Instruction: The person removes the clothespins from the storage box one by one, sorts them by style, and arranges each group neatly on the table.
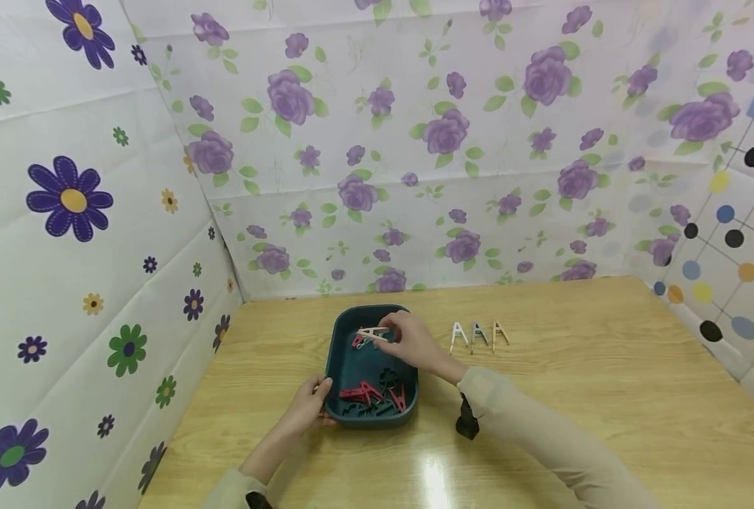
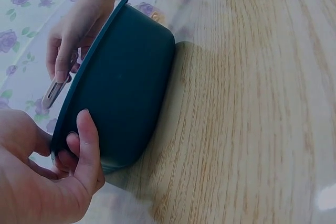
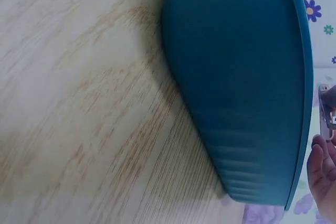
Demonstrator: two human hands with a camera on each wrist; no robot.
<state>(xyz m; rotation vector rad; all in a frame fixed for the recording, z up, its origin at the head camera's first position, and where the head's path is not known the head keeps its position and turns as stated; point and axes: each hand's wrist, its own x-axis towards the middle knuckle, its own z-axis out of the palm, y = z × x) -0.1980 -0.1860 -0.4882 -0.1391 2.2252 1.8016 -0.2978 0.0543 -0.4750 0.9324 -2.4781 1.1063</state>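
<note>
A dark teal plastic tub point(image 1: 367, 367) stands on the wooden table. My left hand point(image 1: 308, 404) grips its near-left rim, and the left wrist view shows fingers against the outer wall. Over the tub's far part, my right hand point(image 1: 410, 343) pinches a pale clothespin point(image 1: 372, 331) between thumb and fingers. Red clothespins point(image 1: 361, 393) and several dark green pieces point(image 1: 388, 378) lie at the tub's near end. Below the held clothespin, another red clothespin point(image 1: 357, 341) and something pale are partly hidden. The right wrist view shows mainly the tub's outer wall point(image 3: 241, 87).
Right of the tub, a white clothespin point(image 1: 457, 335), a dark grey-blue one point(image 1: 479, 336) and a beige one point(image 1: 499, 335) lie in a row on the table point(image 1: 574, 396). Flower-patterned cloth point(image 1: 377, 177) hangs along the back edge, and patterned cloths stand at both sides.
</note>
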